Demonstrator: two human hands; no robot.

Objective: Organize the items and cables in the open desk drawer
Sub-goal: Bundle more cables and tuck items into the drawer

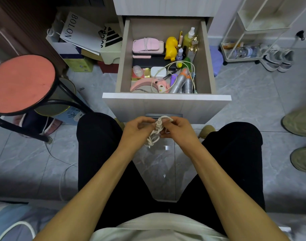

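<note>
**Coiling a white cable over the lap, drawer open ahead**

Pinching from both sides, the left hand (137, 126) and right hand (177, 128) meet on a small bundle of white cable (155, 133), held in the air between the knees, just below the drawer front (166, 105). Left fingers curl around the bundle's left side; right thumb and fingers nip its upper end, where one loop stands up. Loose turns hang beneath the hands.

Step in hand, by judgement: winding or tying off this cable so it can go back in tidy. Next move likely calls for securing the last turn without letting the coil spring open, then lifting it forward over the drawer's front edge.

Drawer (124, 54) contents: pink case (148, 46) with a cord around it at back left, yellow duck toy (171, 47), a spray bottle (188, 36), silver cans (182, 83) at front right. A second loose cable (181, 64) loops across the middle, not yet coiled.

Room: bare bottom shows only at the drawer's back. Side walls stand high; the front lip is the edge to clear. A red stool (21, 84) stands close on the left; open floor on the right.
</note>
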